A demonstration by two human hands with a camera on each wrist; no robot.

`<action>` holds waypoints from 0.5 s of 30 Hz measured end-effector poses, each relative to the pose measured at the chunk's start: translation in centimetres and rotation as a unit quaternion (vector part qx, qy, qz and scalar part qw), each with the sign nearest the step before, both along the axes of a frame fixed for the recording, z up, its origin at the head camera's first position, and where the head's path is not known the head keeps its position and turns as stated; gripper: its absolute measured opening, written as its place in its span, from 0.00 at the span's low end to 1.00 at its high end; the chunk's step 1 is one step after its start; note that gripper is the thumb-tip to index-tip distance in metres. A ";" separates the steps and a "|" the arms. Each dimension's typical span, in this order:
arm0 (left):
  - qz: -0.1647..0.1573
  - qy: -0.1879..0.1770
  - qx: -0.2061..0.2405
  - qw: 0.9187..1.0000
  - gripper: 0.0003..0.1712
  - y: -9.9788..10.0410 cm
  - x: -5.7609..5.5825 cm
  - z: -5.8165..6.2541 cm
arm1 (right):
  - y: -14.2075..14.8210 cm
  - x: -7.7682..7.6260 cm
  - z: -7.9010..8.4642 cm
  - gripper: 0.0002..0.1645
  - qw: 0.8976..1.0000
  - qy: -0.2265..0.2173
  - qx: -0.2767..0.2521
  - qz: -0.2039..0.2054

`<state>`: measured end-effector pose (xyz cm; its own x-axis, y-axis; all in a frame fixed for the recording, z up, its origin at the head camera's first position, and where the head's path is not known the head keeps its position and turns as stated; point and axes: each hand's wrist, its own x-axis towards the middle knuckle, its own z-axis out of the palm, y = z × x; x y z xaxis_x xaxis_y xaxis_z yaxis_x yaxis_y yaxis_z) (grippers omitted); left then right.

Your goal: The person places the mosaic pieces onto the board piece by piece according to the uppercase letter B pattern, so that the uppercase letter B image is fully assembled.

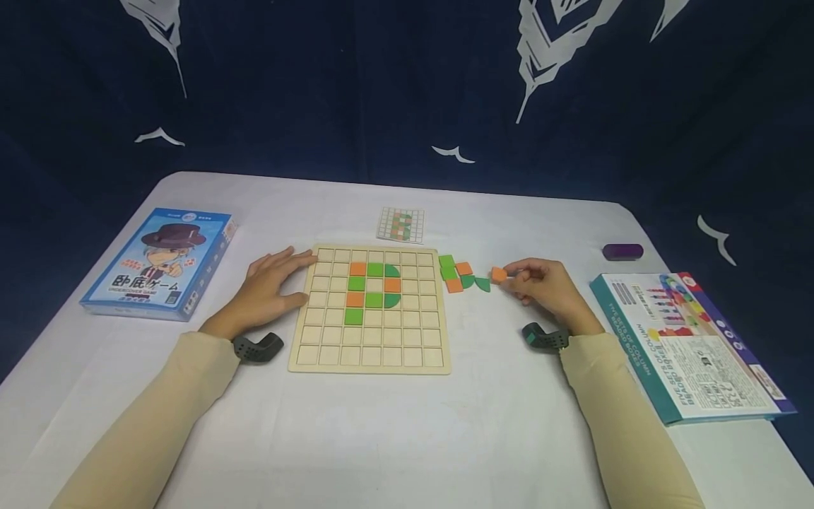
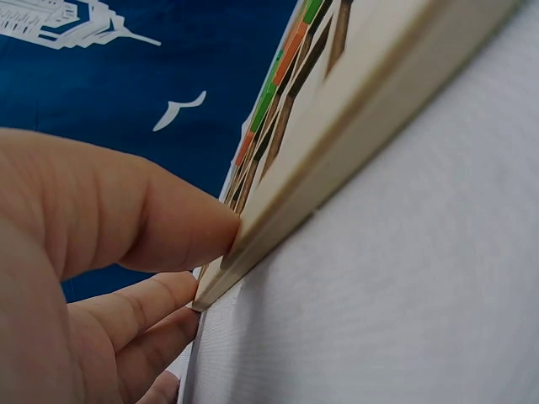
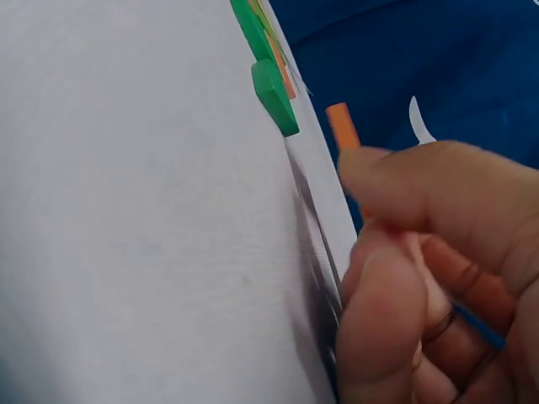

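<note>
On a white-covered table (image 1: 381, 438), centre: one gridded wooden board (image 1: 331, 343), bearing orange, green and rounded dark-green tiles in its upper middle cells; at its left edge, the left hand (image 1: 270, 286), fingers spread and extended, thumb and fingertips touching the rim, gripping no tile; right of the board, one loose cluster of green and orange pieces (image 1: 454, 285); just beside these, one orange tile (image 1: 499, 275), pinched between thumb and finger of the right hand (image 1: 540, 286); beyond the board, one pattern card (image 1: 400, 225); far left, one blue game box (image 1: 159, 265); far right, one bead-set box (image 1: 693, 346), with one purple object (image 1: 622, 252) behind it.
</note>
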<state>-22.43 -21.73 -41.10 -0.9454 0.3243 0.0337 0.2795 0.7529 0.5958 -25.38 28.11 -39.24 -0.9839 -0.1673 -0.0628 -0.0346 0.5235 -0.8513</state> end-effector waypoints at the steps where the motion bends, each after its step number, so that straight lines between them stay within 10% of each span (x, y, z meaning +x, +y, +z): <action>1: 0.000 0.000 0.000 1.000 0.41 0.0 0.0 0.0 | -0.1 0.1 0.2 0.23 1.000 0.002 -0.007 0.002; 15: 0.000 -0.001 0.001 1.000 0.41 0.0 0.1 0.1 | -3.3 0.9 2.9 0.23 0.999 -0.004 -0.038 0.036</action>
<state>-22.38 -21.70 -41.01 -0.9456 0.3238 0.0315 0.2775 0.7521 0.5978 -24.48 24.79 -36.34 -0.9685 -0.2430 -0.0540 -0.0642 0.4532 -0.8891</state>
